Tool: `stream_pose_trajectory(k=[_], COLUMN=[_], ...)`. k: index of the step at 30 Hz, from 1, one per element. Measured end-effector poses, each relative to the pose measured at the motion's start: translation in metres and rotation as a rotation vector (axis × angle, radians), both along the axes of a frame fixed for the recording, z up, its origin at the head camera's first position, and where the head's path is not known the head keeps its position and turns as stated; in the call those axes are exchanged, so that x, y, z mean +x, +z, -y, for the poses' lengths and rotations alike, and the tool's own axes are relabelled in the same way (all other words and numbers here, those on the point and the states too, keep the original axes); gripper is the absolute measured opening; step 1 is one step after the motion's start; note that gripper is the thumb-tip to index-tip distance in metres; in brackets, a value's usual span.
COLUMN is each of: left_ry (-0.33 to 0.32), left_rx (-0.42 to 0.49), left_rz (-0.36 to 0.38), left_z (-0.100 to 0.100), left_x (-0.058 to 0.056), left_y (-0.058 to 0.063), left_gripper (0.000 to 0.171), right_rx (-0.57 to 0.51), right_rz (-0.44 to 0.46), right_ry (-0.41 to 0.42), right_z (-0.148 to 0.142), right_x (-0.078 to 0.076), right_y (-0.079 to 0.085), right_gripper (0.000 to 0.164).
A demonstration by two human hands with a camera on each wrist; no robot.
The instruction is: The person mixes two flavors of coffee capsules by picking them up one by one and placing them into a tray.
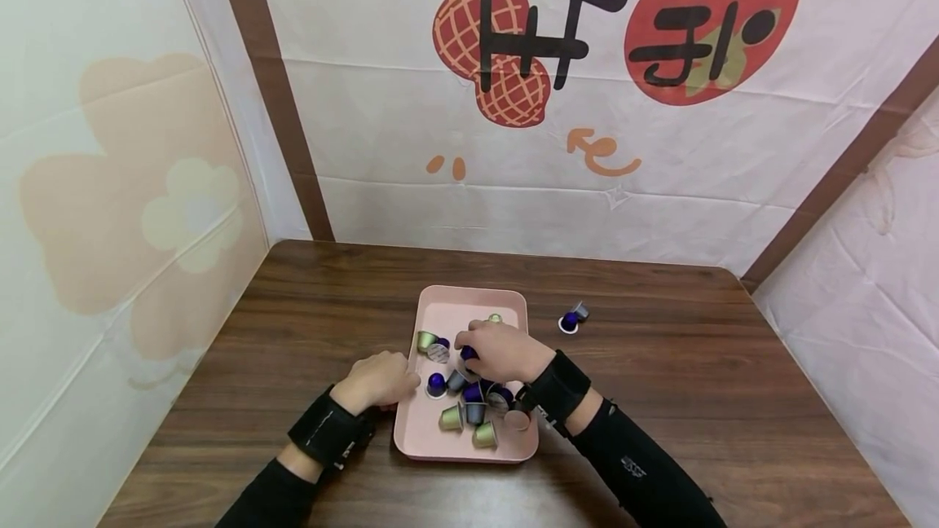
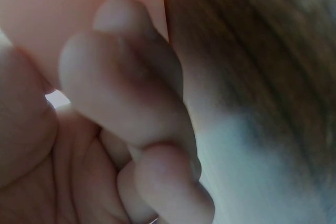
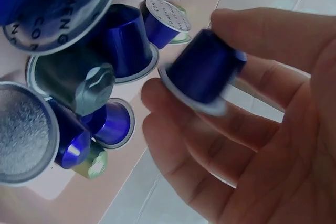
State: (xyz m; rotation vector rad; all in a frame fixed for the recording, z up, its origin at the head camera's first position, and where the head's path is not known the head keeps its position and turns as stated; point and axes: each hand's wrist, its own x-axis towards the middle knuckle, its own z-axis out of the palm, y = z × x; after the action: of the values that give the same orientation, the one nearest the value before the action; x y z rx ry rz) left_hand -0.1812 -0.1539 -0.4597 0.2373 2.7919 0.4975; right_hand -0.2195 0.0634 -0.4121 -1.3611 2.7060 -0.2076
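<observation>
A pink tray [image 1: 470, 458] holds several coffee capsules in blue, green and grey. At its left edge, my left hand [image 1: 377, 382] grips the rim; the left wrist view has the curled fingers [image 2: 115, 82] against the pink wall. Over the tray, my right hand [image 1: 506, 351] pinches a blue coffee capsule [image 3: 202, 66] between thumb and fingers, its pale rim tilted downward. Close by in the right wrist view lie another blue capsule [image 3: 123, 40], a dark grey-green one [image 3: 68, 85] and a silver-faced one [image 3: 23, 132]. The right hand hides some capsules in the head view.
A blue capsule [image 1: 569, 321] and a grey capsule [image 1: 581, 310] stand together on the wooden table [image 1: 660, 381], right of the tray. Behind the table hangs a white printed cloth [image 1: 367, 121], with more cloth on both sides.
</observation>
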Motion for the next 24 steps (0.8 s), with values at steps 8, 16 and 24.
stream_pose_trajectory(k=[8,16,24], left_ry=[-0.004,0.000,0.002], left_rx=[-0.008,-0.003,-0.001], left_rz=[-0.014,-0.002,-0.005], left_z=[-0.002,-0.002,-0.002], left_x=[0.000,0.000,0.000], left_y=[0.000,-0.001,-0.001], left_gripper=[0.031,0.030,0.031], right_rx=[-0.050,-0.047,-0.030], right_rz=[0.014,0.062,-0.088], right_ry=[-0.001,-0.137,-0.311], right_z=[-0.017,-0.050,-0.095], right_x=[-0.003,-0.013,-0.034], right_y=[0.004,0.005,-0.008], right_gripper=[0.028,0.028,0.022])
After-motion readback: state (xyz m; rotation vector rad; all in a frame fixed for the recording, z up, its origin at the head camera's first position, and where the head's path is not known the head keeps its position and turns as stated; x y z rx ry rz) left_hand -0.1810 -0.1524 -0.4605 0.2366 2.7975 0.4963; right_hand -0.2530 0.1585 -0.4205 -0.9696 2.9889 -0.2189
